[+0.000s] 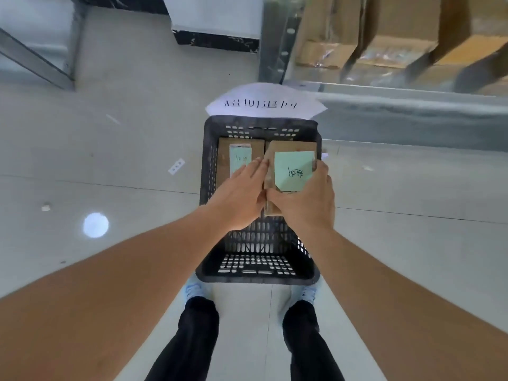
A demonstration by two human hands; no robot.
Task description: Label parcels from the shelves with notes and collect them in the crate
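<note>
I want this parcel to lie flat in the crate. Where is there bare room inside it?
The near half of the crate floor shows bare mesh, bordered by the near wall and both hands. The far half is crowded: a noted parcel lies far-left, and the parcel the right hand grips covers far-right, the left hand alongside.

I had just one camera, worn on the head. It looked almost straight down past both arms at the black crate point(209, 171) on the floor point(110, 166), quite near. The wide lens bent the edges, and the shelf point(412, 105) sat at the top right.
</note>
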